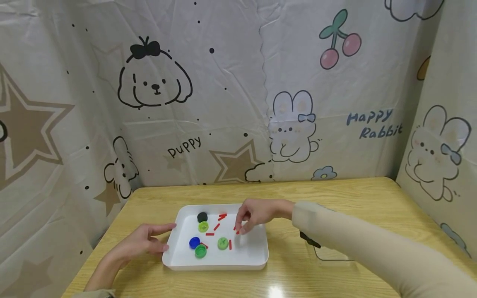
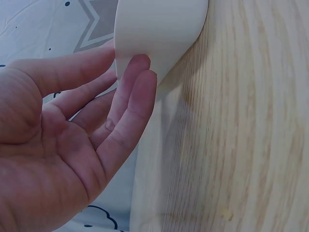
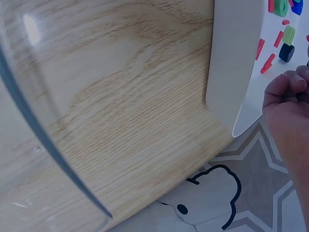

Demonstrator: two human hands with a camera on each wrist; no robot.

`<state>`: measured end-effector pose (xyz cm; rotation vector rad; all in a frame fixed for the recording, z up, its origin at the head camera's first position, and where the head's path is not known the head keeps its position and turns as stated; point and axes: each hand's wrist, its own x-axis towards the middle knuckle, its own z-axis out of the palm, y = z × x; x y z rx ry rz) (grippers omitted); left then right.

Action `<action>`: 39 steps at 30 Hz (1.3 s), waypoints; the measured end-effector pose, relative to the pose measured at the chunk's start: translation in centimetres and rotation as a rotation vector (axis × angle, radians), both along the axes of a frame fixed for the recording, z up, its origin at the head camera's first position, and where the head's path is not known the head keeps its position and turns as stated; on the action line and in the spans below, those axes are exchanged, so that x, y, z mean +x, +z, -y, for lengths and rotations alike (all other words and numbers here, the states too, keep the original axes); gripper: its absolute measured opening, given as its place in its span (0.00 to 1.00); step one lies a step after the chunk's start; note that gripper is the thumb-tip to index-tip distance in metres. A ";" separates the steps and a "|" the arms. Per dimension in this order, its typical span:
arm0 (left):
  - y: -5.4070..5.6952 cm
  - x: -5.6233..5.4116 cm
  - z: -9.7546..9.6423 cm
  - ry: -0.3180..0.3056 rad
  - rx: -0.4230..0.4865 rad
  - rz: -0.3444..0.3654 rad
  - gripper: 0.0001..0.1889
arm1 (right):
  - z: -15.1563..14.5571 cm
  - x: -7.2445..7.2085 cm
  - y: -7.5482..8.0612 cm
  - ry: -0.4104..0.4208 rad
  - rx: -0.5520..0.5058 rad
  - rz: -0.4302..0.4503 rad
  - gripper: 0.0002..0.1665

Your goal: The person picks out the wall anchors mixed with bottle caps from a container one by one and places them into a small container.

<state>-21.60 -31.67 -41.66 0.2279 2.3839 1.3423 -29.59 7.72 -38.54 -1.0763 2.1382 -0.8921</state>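
A white tray (image 1: 246, 261) lies on the table, holding loose red sticks (image 1: 217, 227) and several round plastic caps: a black cap (image 1: 202, 217), a yellow-green cap (image 1: 203, 226), a blue cap (image 1: 194, 242), a green cap (image 1: 200, 251) and a light green cap (image 1: 222, 243). Over the tray's right side, my right hand (image 1: 255, 214) pinches a small red stick (image 1: 238, 232) between thumb and fingers. My left hand (image 1: 139, 243) touches the tray's left side with loosely extended fingers; in the left wrist view, fingertips (image 2: 145, 87) lie along the outer wall.
To the right, partly under my right forearm, stands a clear box (image 1: 333, 253) with a black clip (image 1: 310, 239). The wooden table (image 1: 298, 273) ends against a patterned curtain (image 1: 231, 103) at the back and sides.
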 end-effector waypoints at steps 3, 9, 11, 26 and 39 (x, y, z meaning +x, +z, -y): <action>-0.1 -0.1 0.0 0.007 -0.010 -0.003 0.37 | -0.3 0.1 0.2 0.005 -0.015 0.007 0.05; -0.2 0.0 -0.2 0.010 0.012 0.010 0.37 | -0.8 0.2 0.5 -0.002 -0.017 0.025 0.05; -0.2 0.1 -0.3 0.011 0.027 0.018 0.38 | -1.0 0.2 0.6 -0.005 -0.012 0.019 0.04; -0.1 0.0 -0.5 -0.009 0.046 0.020 0.38 | -5.8 0.3 2.9 -0.066 -0.046 0.029 0.03; -0.3 0.2 -0.2 0.002 0.047 0.025 0.38 | -11.0 1.3 4.4 -0.102 -0.080 -0.050 0.04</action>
